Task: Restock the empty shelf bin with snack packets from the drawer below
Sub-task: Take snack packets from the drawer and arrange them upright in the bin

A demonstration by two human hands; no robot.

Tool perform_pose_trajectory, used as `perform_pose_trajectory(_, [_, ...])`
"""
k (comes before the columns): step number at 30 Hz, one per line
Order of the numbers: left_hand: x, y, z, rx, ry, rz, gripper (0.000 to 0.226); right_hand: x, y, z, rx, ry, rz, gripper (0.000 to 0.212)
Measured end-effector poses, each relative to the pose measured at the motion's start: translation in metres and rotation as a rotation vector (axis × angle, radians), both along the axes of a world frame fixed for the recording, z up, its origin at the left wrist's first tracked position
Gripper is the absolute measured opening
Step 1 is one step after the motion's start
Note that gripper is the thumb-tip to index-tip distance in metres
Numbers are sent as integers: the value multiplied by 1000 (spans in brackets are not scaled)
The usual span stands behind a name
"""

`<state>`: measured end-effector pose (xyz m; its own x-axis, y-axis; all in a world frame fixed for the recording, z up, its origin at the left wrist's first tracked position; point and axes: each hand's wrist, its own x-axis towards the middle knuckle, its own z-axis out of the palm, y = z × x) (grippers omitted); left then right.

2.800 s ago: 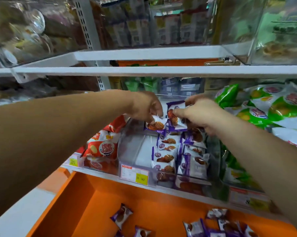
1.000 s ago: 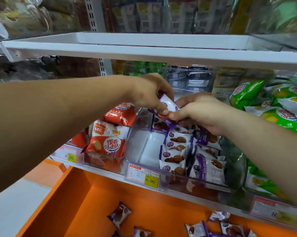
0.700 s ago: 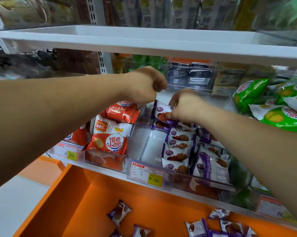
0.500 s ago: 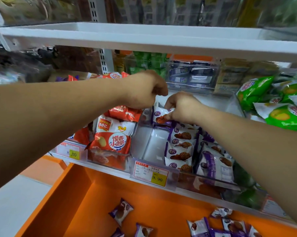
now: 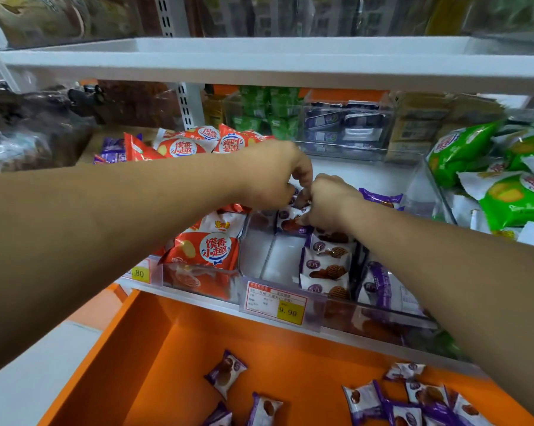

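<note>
**A:** Starting at the left, what is beside the bin?

**B:** Red packets (image 5: 210, 250) fill the neighbouring bin. The clear bin (image 5: 259, 250) for this task is just to their right, and its long axis runs from the price tag back toward the shelf's rear

**A:** And the left hand?

**B:** The left hand (image 5: 271, 176) hovers over the bin's back end with its fingers curled tight, knuckles touching the other hand. I cannot tell whether it pinches anything, because its fingertips are hidden

**A:** Where is the packet being placed?

**B:** A purple packet (image 5: 290, 224) sits at the back of the bin, just below and between the two hands. The right hand (image 5: 333, 201) is the nearer one, and its thumb and curled fingers pinch the packet's right edge

**A:** Further right?

**B:** A row of packets (image 5: 327, 267) stands overlapped from that packet forward to the bin's front. The lane to the left of the row is bare. Green packets (image 5: 511, 201) lie well to the right

**A:** So what does the coming move depend on?

**B:** I judge it depends on the supply. The orange drawer (image 5: 167, 364) lies straight down and toward the person. Most of its loose packets (image 5: 413, 401) cluster on the right, under the right arm, so that hand has the shorter way down
</note>
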<state>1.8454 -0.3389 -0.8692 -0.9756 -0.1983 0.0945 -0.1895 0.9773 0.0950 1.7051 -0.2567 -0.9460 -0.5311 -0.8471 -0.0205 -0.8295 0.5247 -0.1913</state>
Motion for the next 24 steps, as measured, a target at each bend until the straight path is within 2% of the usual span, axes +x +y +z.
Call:
perform_pose_trajectory(3, [4,17,-1,-38,53,-46,31,1,10,14,-81,-75,-18,30])
perform_pose_trajectory(6, [12,40,-7,-26,6,-75,18,4,41,36,-135,-8,-16,25])
perform_pose_trajectory(8, [18,51,-16,22,-146,-50,8,14,68,46,-56,-30,49,14])
perform_pose_trajectory(9, [21,54,-23,68,-219,-36,11,20,80,47,13,-65,84,9])
perform_pose_trajectory(11, [22,57,-38,109,-289,-2,16,31,95,43,145,-70,118,17])
perform_pose_trajectory(13, [19,59,-50,104,-288,25,14,36,97,33,200,-27,99,30])
perform_pose_trajectory(15, [16,61,-58,141,-261,31,9,37,94,23,205,20,97,34])
perform_pose_trajectory(19, [13,61,-68,181,-260,29,5,33,94,16,167,69,107,15])
perform_pose_trajectory(24, [13,61,-62,199,-208,-40,7,28,101,26,119,50,135,10])
